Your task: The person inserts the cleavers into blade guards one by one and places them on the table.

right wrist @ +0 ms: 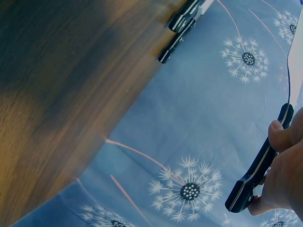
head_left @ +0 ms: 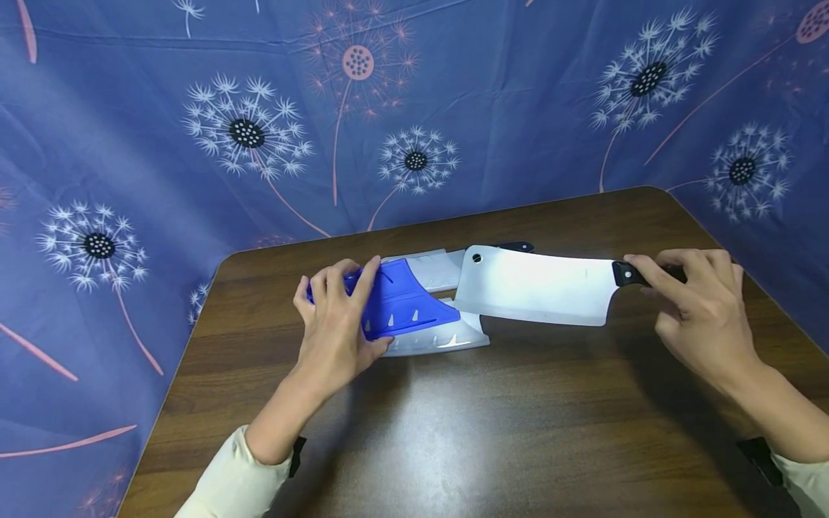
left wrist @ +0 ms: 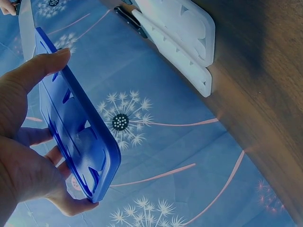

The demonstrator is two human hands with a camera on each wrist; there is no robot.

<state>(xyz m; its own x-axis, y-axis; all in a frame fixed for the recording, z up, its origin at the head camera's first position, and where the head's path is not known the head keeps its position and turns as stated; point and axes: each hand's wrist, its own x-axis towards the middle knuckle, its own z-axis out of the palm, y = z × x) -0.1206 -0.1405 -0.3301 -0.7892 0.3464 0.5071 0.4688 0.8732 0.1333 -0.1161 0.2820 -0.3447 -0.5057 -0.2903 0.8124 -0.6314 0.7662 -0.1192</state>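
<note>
My left hand (head_left: 333, 324) grips a blue plastic blade cover (head_left: 404, 298) by its edges, thumb on the near edge and fingers over the far one. The cover is held above the table, and slots show along it. My right hand (head_left: 706, 309) holds a cleaver (head_left: 537, 288) by its black handle (right wrist: 260, 165). Its broad blade points left, with a hole at the front corner. The blade's front end overlaps the tip of the blue cover in the head view; whether they touch I cannot tell.
Beneath the blue cover, a whitish translucent blade cover (head_left: 447, 337) lies on the brown wooden table (head_left: 453, 424). Behind it is a second sheathed knife (head_left: 430, 270) with a black handle (head_left: 516, 246). A blue dandelion-print cloth (head_left: 505, 108) hangs behind the table.
</note>
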